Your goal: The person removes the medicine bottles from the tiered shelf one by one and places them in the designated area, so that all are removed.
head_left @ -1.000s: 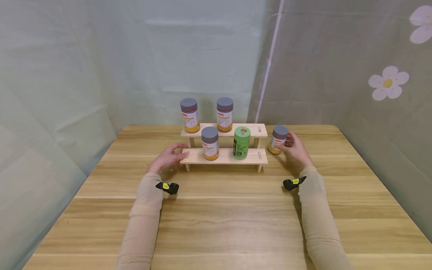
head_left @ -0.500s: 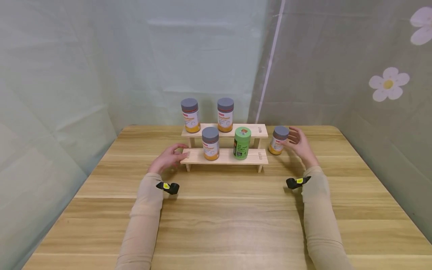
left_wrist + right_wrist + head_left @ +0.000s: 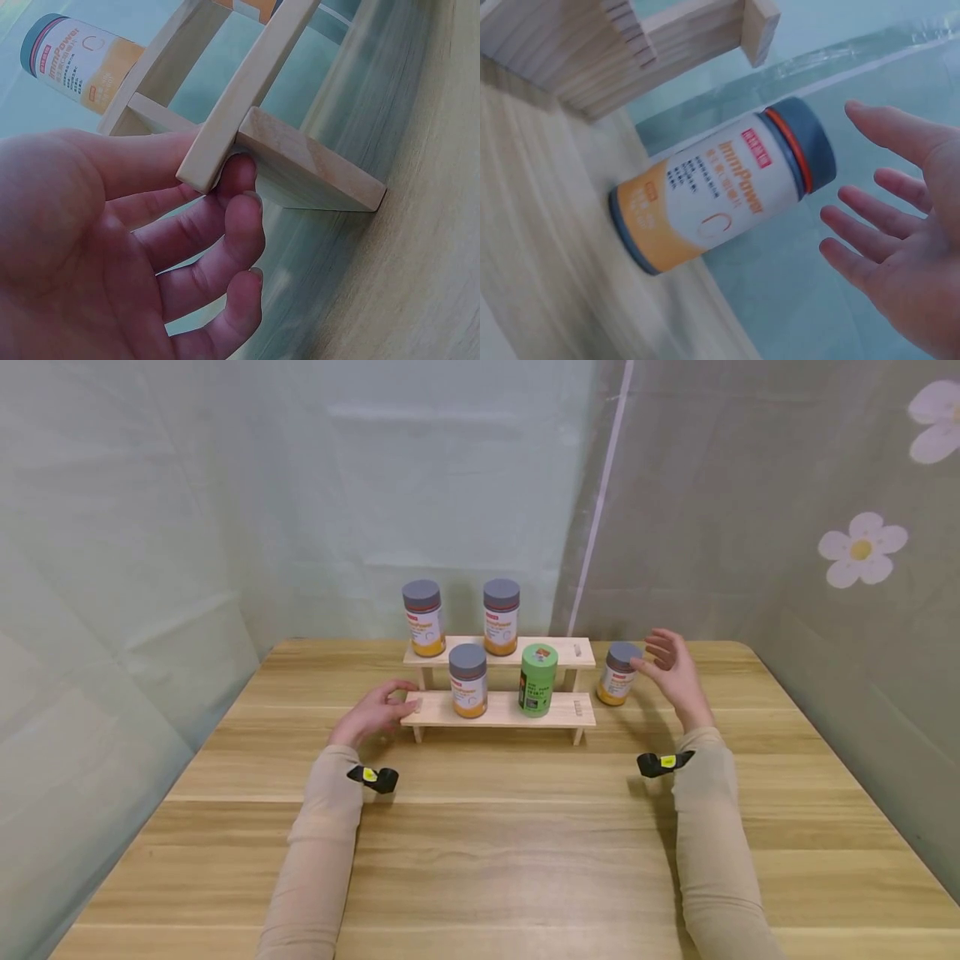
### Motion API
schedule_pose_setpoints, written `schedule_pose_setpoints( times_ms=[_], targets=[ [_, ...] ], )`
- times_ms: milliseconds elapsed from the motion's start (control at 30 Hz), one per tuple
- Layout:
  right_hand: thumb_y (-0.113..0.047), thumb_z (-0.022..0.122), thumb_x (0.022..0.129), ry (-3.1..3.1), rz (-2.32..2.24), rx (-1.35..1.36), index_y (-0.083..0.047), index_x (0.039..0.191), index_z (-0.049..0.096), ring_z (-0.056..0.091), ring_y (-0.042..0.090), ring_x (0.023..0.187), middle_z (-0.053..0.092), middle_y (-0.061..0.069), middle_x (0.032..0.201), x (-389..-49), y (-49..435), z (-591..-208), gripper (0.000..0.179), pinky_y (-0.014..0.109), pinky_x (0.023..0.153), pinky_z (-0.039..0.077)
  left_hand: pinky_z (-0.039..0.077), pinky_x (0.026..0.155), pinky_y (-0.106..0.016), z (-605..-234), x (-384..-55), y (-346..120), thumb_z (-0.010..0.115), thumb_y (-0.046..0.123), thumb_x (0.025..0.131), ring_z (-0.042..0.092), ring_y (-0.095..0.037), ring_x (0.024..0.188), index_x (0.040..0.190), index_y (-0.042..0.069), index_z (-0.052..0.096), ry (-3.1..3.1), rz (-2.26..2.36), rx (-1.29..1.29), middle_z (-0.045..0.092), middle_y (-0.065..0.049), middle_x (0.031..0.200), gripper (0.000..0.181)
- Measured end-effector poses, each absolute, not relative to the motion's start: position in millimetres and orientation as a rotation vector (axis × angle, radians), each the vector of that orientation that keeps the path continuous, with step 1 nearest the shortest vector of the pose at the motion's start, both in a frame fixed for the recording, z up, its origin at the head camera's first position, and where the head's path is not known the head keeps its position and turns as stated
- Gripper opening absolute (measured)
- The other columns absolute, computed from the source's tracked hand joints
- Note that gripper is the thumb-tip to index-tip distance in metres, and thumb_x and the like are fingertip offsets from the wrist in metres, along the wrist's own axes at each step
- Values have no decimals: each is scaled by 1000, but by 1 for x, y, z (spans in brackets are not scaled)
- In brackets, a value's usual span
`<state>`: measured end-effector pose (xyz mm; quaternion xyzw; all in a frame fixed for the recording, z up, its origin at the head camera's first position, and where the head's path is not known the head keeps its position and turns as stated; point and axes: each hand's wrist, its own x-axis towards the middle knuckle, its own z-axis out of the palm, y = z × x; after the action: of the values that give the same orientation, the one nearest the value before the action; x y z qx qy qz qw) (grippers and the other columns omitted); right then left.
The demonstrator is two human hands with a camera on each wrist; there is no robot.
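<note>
A two-tier wooden display stand (image 3: 501,712) stands on the table, bearing several jars. My left hand (image 3: 375,710) pinches the left end of its lower board; in the left wrist view the thumb lies over the board (image 3: 247,90) and a fingertip curls beneath. To the right of the stand, a grey-lidded supplement jar (image 3: 617,685) with a white and orange label sits upright on the table. Beside its lid is my right hand (image 3: 678,681), fingers spread and relaxed. The right wrist view shows a gap between those fingers and the jar's lid (image 3: 814,146).
Two matching grey-lidded jars stand on the upper tier (image 3: 543,647). Below them, another such jar (image 3: 468,685) and a green jar (image 3: 537,685) share the lower tier. The wood-grain table (image 3: 510,860) reaches back to a pale curtain (image 3: 450,485).
My right hand has loosened from the grey-lidded jar, opened its fingers and risen slightly up and to the right. The jar stays on the table. My left hand keeps its place on the stand.
</note>
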<state>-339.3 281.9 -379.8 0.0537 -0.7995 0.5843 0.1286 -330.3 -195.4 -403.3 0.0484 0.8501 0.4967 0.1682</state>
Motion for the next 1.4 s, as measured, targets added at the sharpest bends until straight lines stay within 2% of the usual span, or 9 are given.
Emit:
schedule_pose_setpoints(
  times_ms=[167, 300, 667, 967, 1267, 1400],
  targets=[
    [-13, 70, 89, -2294, 1694, 156, -4, 147, 28, 36, 37, 140, 37, 24, 147, -337, 278, -374, 71, 48, 119, 25, 48, 75, -31, -404, -330, -195, 55, 32, 99, 54, -14, 81, 145, 10, 36, 2413, 1407, 130, 59, -13, 111, 55],
    [-12, 69, 89, -2277, 1693, 175, -2, 146, 29, 36, 38, 140, 38, 25, 146, -337, 275, -371, 71, 47, 119, 24, 48, 74, -31, -404, -330, -195, 55, 32, 99, 53, -14, 81, 145, 10, 36, 2415, 1399, 136, 58, -14, 112, 55],
    [-12, 68, 90, -2259, 1653, 166, -2, 144, 34, 41, 36, 137, 42, 24, 142, -333, 268, -365, 65, 45, 119, 26, 48, 71, -31, -406, -331, -195, 55, 32, 99, 53, -14, 78, 144, 9, 36, 2417, 1399, 147, 59, -9, 102, 54],
    [-13, 68, 91, -2235, 1644, 140, -1, 143, 35, 44, 37, 133, 45, 25, 139, -333, 266, -363, 63, 45, 117, 28, 49, 70, -31, -405, -331, -195, 55, 33, 99, 53, -13, 77, 145, 9, 36, 2412, 1414, 151, 59, -8, 102, 55],
    [-16, 67, 92, -2245, 1627, 124, -1, 142, 36, 45, 37, 132, 46, 26, 140, -332, 266, -361, 61, 46, 117, 28, 48, 69, -33, -403, -331, -196, 55, 32, 99, 52, -11, 74, 146, 7, 34, 2395, 1428, 153, 57, 0, 90, 57],
    [-15, 66, 92, -2247, 1631, 114, -2, 143, 36, 45, 37, 132, 47, 24, 141, -333, 267, -361, 61, 46, 117, 28, 49, 70, -35, -396, -328, -194, 55, 26, 99, 52, -13, 73, 144, 4, 35, 2376, 1435, 134, 55, -1, 86, 54]
  ],
)
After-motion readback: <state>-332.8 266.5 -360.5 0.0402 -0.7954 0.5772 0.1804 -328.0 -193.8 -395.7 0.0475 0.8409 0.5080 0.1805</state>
